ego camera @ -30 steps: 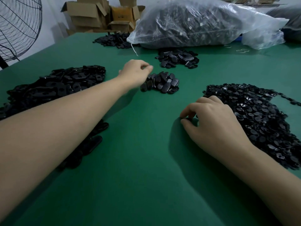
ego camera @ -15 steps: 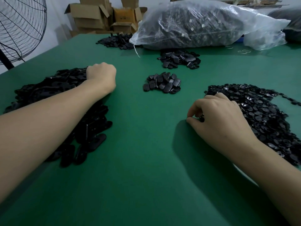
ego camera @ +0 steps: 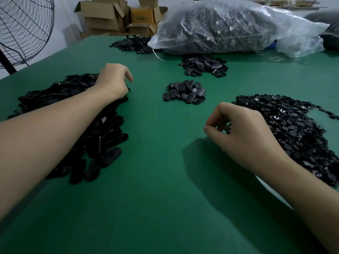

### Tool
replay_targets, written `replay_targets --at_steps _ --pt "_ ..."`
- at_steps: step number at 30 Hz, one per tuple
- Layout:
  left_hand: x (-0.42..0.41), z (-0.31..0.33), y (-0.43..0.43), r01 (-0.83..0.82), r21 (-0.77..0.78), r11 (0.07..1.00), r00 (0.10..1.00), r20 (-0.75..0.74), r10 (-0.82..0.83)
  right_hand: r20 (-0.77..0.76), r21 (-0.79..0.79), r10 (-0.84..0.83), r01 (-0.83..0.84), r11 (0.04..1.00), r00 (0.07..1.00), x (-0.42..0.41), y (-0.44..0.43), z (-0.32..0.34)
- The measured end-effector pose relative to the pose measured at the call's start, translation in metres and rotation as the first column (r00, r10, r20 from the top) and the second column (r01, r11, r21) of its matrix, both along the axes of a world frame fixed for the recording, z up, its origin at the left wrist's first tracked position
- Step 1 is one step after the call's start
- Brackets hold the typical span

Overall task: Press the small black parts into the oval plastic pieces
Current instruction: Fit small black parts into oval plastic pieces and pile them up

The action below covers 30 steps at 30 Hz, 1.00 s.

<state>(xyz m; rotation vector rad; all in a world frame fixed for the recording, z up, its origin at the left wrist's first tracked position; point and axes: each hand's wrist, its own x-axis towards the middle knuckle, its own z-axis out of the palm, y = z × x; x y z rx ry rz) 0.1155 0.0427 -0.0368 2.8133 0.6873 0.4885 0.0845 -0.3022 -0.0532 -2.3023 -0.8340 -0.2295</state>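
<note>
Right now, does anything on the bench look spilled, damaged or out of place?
Nothing stands out. The black parts sit in separate heaps on the green table; the left hand rests on the oval pieces pile, and the right hand pinches beside the small parts pile.

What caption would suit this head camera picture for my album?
Left hand on the pile of oval pieces, right hand pinching a small black part beside its heap.

The table (ego camera: 165, 180) has a matt green covering. The oval pieces (ego camera: 102, 136) are smooth, slightly glossy black plastic. The bag (ego camera: 229, 24) is clear, shiny film; the boxes (ego camera: 102, 17) are cardboard.
</note>
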Motion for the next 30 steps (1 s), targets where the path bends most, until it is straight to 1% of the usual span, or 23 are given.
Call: replay_targets --at_steps 4,8,10,12,13,14,15,16,17,18,20,21,22,24,25,28,30 --pt "0.001 0.003 0.004 0.006 -0.086 0.996 1.000 0.018 -0.004 -0.066 0.027 0.025 -0.023 0.999 0.998 -0.002 0.001 0.001" --pt "-0.003 0.001 0.010 0.005 -0.111 0.994 0.999 0.052 0.001 -0.122 0.096 0.056 -0.044 0.994 0.991 -0.003 0.002 -0.001" --pt "-0.008 0.004 0.007 0.021 -0.093 0.995 0.992 0.123 -0.010 -0.153 0.155 0.063 -0.039 0.987 0.986 -0.003 0.002 -0.002" --pt "-0.016 0.010 -0.007 0.087 -0.102 0.991 0.972 0.227 -0.062 -0.204 0.217 0.092 -0.047 0.975 0.975 -0.003 0.002 -0.002" --pt "-0.022 0.012 -0.019 0.140 -0.140 0.980 0.958 0.271 -0.098 -0.235 0.247 0.113 -0.053 0.967 0.966 -0.003 0.001 -0.002" --pt "-0.030 0.014 -0.033 0.204 -0.211 0.956 0.944 0.302 -0.134 -0.269 0.279 0.133 -0.055 0.959 0.954 -0.002 0.001 -0.002" --pt "-0.038 0.014 -0.050 0.272 -0.307 0.912 0.931 0.322 -0.170 -0.304 0.311 0.152 -0.053 0.949 0.941 -0.002 0.001 -0.002" --pt "-0.048 0.012 -0.068 0.338 -0.408 0.848 0.919 0.336 -0.205 -0.333 0.342 0.171 -0.050 0.938 0.927 -0.002 0.001 -0.002" --pt "-0.058 0.008 -0.084 0.397 -0.506 0.766 0.906 0.351 -0.238 -0.357 0.374 0.189 -0.046 0.926 0.915 -0.002 0.002 -0.002" --pt "-0.068 0.003 -0.100 0.443 -0.603 0.663 0.892 0.369 -0.260 -0.378 0.406 0.208 -0.041 0.913 0.902 -0.002 0.002 -0.002" --pt "-0.086 -0.008 -0.124 0.473 -0.763 0.441 0.880 0.390 -0.269 -0.424 0.462 0.250 -0.029 0.886 0.870 -0.003 0.003 -0.002" --pt "-0.094 -0.013 -0.131 0.467 -0.807 0.361 0.881 0.389 -0.269 -0.451 0.485 0.270 -0.021 0.874 0.851 -0.003 0.004 -0.002" --pt "-0.102 -0.018 -0.137 0.460 -0.832 0.309 0.881 0.386 -0.273 -0.477 0.504 0.289 -0.011 0.864 0.830 -0.004 0.004 -0.002" --pt "-0.114 -0.025 -0.141 0.458 -0.853 0.252 0.877 0.387 -0.285 -0.521 0.528 0.320 0.004 0.849 0.791 -0.005 0.006 -0.002" --pt "-0.119 -0.026 -0.142 0.462 -0.854 0.241 0.873 0.390 -0.292 -0.538 0.538 0.332 0.012 0.843 0.775 -0.006 0.006 -0.002" --pt "-0.125 -0.028 -0.142 0.490 -0.836 0.248 0.857 0.410 -0.312 -0.577 0.558 0.352 0.041 0.829 0.737 -0.008 0.008 -0.001" --pt "-0.125 -0.029 -0.143 0.502 -0.838 0.216 0.853 0.437 -0.286 -0.595 0.555 0.351 0.055 0.830 0.723 -0.008 0.007 0.000"
